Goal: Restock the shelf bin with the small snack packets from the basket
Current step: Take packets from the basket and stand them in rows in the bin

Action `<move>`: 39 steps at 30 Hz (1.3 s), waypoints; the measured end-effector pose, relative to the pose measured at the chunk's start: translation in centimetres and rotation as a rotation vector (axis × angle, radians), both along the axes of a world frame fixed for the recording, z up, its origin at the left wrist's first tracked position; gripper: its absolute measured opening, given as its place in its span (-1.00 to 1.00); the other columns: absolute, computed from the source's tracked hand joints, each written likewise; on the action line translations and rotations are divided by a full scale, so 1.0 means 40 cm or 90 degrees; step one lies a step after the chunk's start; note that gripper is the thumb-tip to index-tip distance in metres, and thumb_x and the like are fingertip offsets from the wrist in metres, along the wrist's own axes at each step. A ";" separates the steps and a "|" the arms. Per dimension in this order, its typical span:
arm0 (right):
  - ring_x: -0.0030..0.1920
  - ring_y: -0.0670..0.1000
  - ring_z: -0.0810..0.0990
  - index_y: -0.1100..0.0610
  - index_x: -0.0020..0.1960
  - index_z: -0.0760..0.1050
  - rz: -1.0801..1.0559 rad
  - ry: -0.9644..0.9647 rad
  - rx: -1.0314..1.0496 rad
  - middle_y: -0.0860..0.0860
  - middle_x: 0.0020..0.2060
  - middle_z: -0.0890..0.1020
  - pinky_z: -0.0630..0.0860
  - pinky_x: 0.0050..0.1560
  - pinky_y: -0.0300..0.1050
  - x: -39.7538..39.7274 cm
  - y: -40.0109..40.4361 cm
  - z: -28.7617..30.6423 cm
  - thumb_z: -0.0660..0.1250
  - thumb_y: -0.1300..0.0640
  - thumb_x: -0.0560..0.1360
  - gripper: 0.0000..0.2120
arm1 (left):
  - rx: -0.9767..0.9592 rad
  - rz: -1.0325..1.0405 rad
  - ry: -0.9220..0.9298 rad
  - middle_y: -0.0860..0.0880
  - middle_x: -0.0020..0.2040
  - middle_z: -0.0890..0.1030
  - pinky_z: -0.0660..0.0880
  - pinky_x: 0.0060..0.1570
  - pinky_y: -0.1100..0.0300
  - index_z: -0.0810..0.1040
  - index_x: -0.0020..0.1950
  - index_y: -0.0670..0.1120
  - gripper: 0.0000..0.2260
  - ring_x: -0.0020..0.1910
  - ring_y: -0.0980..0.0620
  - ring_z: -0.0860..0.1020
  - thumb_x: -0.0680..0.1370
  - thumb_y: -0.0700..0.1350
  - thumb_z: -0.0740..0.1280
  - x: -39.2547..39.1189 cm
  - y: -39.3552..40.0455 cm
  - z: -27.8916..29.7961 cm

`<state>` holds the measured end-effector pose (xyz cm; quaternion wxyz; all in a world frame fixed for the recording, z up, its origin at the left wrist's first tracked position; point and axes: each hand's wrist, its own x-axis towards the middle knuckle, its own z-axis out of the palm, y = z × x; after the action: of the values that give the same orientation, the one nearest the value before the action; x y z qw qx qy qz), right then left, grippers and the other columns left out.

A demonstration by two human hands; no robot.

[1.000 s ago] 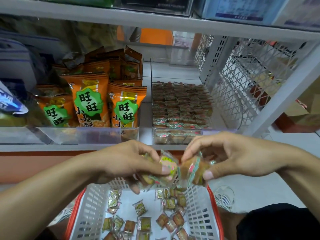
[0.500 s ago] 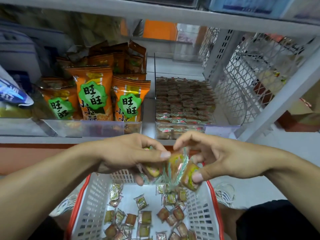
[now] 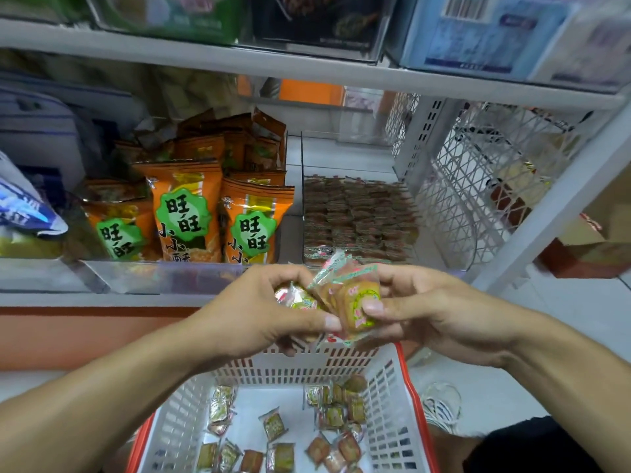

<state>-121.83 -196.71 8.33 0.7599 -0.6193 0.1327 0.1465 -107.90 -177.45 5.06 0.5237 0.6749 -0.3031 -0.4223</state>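
Both hands meet above the white slotted plastic basket [image 3: 386, 397]. The left hand [image 3: 259, 312] and right hand [image 3: 440, 312] pinch a fanned bunch of small clear-wrapped snack packets [image 3: 355, 302], upright between thumbs and forefingers, tops tilted toward the clear shelf bin [image 3: 355, 216].

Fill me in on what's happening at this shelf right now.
A person is restocking small snack packets. Both hands are raised above the white basket: the left hand and right hand together grip a bunch of packets, squaring them up in front of the shelf. The clear shelf bin just behind already holds neat rows of the same packets. More loose packets remain in the basket, so the job isn't finished.
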 end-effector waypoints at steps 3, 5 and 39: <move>0.12 0.27 0.56 0.31 0.37 0.41 0.039 -0.001 -0.129 0.39 0.20 0.58 0.46 0.23 0.19 -0.002 -0.019 0.007 0.38 0.38 0.50 -0.54 | 0.006 -0.015 0.003 -0.15 -0.28 0.70 0.56 -0.38 0.18 0.66 -0.11 -0.01 -0.69 -0.32 -0.01 0.65 0.26 0.04 0.64 -0.006 -0.003 0.005; 0.08 0.24 0.47 0.28 0.37 0.38 0.071 0.000 -0.171 0.45 0.15 0.55 0.40 0.12 0.14 -0.003 -0.030 0.011 0.39 0.38 0.49 -0.52 | 0.009 -0.004 0.009 -0.17 -0.25 0.72 0.56 -0.40 0.20 0.67 -0.10 0.02 -0.68 -0.34 0.01 0.65 0.23 0.07 0.63 -0.013 -0.008 0.005; 0.60 0.24 -0.28 0.11 0.65 -0.21 0.291 0.564 -1.430 0.11 0.62 -0.20 -0.30 0.56 0.19 0.227 -0.298 -0.116 -0.17 -0.09 0.70 -0.41 | -0.071 0.157 0.055 -0.10 -0.25 0.72 0.59 -0.34 0.16 0.70 -0.12 0.01 -0.72 -0.36 0.03 0.61 0.29 0.12 0.61 0.006 -0.085 -0.019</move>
<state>-112.76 -208.61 3.71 -0.3489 -0.8356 0.3203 0.2782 -107.65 -180.85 4.30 0.6207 0.6584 -0.2181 -0.3658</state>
